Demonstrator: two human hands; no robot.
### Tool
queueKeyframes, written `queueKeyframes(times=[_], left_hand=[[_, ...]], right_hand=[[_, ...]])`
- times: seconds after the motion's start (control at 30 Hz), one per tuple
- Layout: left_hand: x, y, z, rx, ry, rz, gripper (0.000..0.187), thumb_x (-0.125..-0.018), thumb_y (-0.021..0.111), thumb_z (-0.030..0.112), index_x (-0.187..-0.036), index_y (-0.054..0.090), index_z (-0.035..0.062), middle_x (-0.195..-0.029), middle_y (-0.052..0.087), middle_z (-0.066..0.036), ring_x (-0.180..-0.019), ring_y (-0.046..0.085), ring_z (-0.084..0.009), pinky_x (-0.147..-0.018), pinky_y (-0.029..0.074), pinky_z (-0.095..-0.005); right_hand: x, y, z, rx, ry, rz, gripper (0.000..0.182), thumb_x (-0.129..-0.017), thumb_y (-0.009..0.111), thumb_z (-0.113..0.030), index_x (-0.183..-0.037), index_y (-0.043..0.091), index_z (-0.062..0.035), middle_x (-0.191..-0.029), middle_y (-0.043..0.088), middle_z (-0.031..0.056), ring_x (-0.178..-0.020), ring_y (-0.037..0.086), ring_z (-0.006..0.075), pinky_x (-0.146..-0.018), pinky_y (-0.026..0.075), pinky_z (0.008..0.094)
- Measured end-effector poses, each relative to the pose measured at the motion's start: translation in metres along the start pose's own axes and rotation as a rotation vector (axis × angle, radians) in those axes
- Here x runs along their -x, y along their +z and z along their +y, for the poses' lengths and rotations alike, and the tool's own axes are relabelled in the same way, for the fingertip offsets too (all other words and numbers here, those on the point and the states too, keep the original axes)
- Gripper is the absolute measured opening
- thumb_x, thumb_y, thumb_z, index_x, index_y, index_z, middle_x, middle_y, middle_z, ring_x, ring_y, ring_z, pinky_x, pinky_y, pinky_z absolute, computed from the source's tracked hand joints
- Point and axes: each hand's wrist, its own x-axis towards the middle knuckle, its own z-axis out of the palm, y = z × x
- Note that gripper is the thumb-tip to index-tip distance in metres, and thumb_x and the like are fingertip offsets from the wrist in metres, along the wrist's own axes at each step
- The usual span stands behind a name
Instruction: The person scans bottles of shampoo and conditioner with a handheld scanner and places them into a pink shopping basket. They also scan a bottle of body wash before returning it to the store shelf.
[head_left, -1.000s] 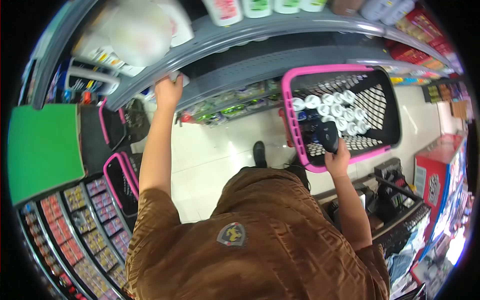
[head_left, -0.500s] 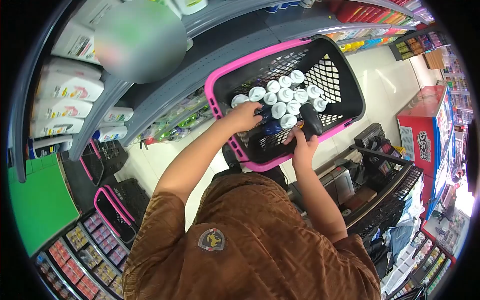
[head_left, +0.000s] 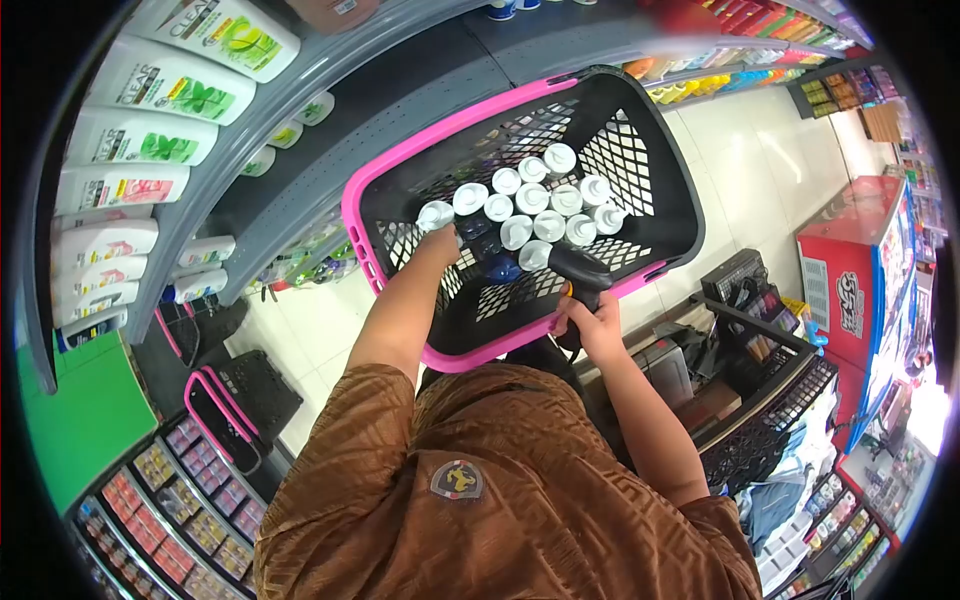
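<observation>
A black shopping basket with a pink rim holds several bottles with white pump tops, grouped upright. My left hand reaches into the basket's left part, right against a white-topped bottle; its fingers are mostly hidden. Two or more dark blue shapes lie low between that hand and the group. My right hand is closed round the grip of a black barcode scanner with a bit of orange, at the basket's near rim. The scanner's head points over the bottles.
Shelves with white Clear bottles rise at the left. More baskets with pink handles stand on the floor. A red freezer is at the right, near a dark cart or rack. Pale floor tiles show beyond the basket.
The basket and bottles appear shifted left in view. My left hand has moved left and deeper, off a dark item, to the leftmost bottle. The scanner has turned, its head now over the bottles.
</observation>
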Motion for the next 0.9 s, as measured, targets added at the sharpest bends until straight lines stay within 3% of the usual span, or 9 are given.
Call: queueKeyframes(times=[0.13,0.23,0.43,0.47,0.5,0.6,0.63,0.73,0.9], left_hand=[[0.023,-0.025,0.005,0.093,-0.011,-0.07,0.057,-0.079,0.076,0.02,-0.133,0.057,0.0143,-0.119,0.07,-0.015,-0.112,0.067,-0.0297,-0.091,0.054,-0.0405],[0.076,-0.069,0.02,-0.12,0.188,-0.051,0.061,-0.075,0.081,0.037,-0.128,0.062,0.0138,-0.119,0.071,-0.012,-0.109,0.069,-0.0294,-0.093,0.053,-0.0417],[0.253,-0.173,0.06,0.002,0.279,0.324,0.036,-0.081,0.074,0.035,-0.106,0.073,0.0093,-0.099,0.074,-0.015,-0.096,0.07,-0.0379,-0.084,0.054,-0.0465],[0.28,-0.188,0.062,0.054,0.287,0.376,0.034,-0.083,0.074,0.033,-0.105,0.073,0.0076,-0.094,0.074,-0.015,-0.09,0.071,-0.0337,-0.08,0.055,-0.0438],[0.305,-0.204,0.061,0.109,0.296,0.433,0.031,-0.085,0.073,0.031,-0.104,0.073,0.0059,-0.089,0.073,-0.014,-0.084,0.072,-0.0295,-0.076,0.055,-0.0411],[0.351,-0.23,0.043,0.55,0.291,0.379,0.029,-0.096,0.067,0.027,-0.104,0.071,-0.0012,-0.079,0.069,-0.003,-0.074,0.061,-0.0077,-0.069,0.051,-0.0271],[0.358,-0.231,0.037,0.564,0.28,0.4,0.029,-0.096,0.067,0.027,-0.104,0.071,-0.0012,-0.079,0.069,-0.003,-0.074,0.061,-0.0077,-0.069,0.051,-0.0271],[0.373,-0.23,0.027,1.116,0.336,0.405,0.031,-0.099,0.065,0.03,-0.106,0.07,0.0002,-0.079,0.065,0.0,-0.067,0.056,-0.0053,-0.069,0.052,-0.0258],[0.362,-0.218,0.03,1.308,0.295,0.433,0.035,-0.102,0.058,0.035,-0.105,0.068,0.0017,-0.071,0.054,0.004,-0.057,0.046,-0.003,-0.064,0.051,-0.0255]], right_hand=[[-0.002,-0.001,-0.002,0.021,0.026,-0.042,0.015,-0.091,0.064,-0.001,-0.104,0.058,0.0007,-0.076,0.064,0.0071,-0.058,0.064,0.0175,-0.056,0.052,0.0305],[-0.007,0.002,-0.011,0.04,0.091,-0.054,0.019,-0.09,0.068,-0.007,-0.106,0.059,-0.0022,-0.077,0.064,0.0063,-0.06,0.065,0.0156,-0.059,0.053,0.0311],[-0.017,0.029,-0.043,0.084,0.093,-0.192,0.028,-0.085,0.078,-0.008,-0.105,0.059,-0.0045,-0.086,0.065,0.0049,-0.065,0.062,0.0132,-0.061,0.051,0.0289],[-0.021,0.029,-0.047,0.196,0.085,-0.273,0.039,-0.083,0.081,-0.008,-0.115,0.06,-0.0027,-0.101,0.066,0.0071,-0.079,0.064,0.0138,-0.066,0.054,0.0296],[-0.023,0.034,-0.048,0.2,0.075,-0.291,0.039,-0.083,0.081,-0.008,-0.115,0.06,-0.0027,-0.101,0.066,0.0071,-0.079,0.064,0.0138,-0.066,0.054,0.0296],[-0.026,0.047,-0.052,0.227,-0.127,-0.452,0.068,-0.076,0.089,-0.01,-0.134,0.056,-0.0009,-0.127,0.063,0.0114,-0.115,0.06,0.0197,-0.098,0.051,0.0369],[-0.025,0.05,-0.055,0.151,-0.112,-0.51,0.066,-0.075,0.088,-0.007,-0.133,0.057,-0.0008,-0.126,0.063,0.0105,-0.113,0.061,0.0192,-0.096,0.052,0.0359],[-0.016,0.051,-0.065,0.009,0.067,-0.566,0.058,-0.072,0.087,0.0,-0.123,0.059,-0.0051,-0.115,0.065,0.0052,-0.103,0.063,0.0143,-0.089,0.053,0.0315],[0.003,0.057,-0.085,-0.005,0.035,-0.493,0.054,-0.069,0.089,0.0,-0.114,0.06,-0.0081,-0.105,0.063,0.0015,-0.097,0.063,0.013,-0.086,0.053,0.0304]])
